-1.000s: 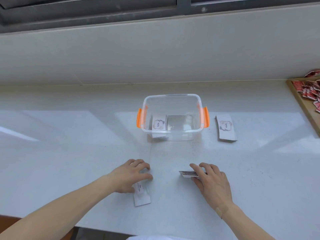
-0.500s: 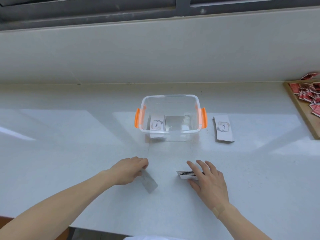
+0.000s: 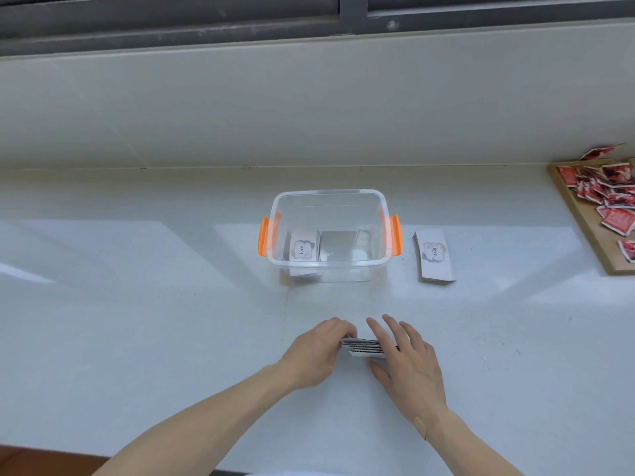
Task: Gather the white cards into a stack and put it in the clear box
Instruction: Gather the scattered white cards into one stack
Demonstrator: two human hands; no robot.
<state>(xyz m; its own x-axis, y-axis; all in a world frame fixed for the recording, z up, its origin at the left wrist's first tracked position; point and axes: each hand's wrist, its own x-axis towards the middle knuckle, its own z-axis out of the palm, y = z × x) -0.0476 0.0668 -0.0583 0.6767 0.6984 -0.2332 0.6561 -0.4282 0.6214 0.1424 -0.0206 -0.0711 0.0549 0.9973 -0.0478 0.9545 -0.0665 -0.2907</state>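
A small stack of white cards lies on the white counter near me, between both hands. My left hand grips its left end with curled fingers. My right hand lies over its right part, fingers spread on top. The clear box with orange handles stands farther back at the centre; a white "love" card lies inside on the left. A second pile of white cards rests on the counter just right of the box.
A wooden tray holding several red packets sits at the right edge. A low wall and a dark window frame run behind the counter. The counter's front edge is close below my arms.
My left hand lifted the loose card from the counter at the left and carried it right onto the stack under my right hand. Both hands now meet at the stack.
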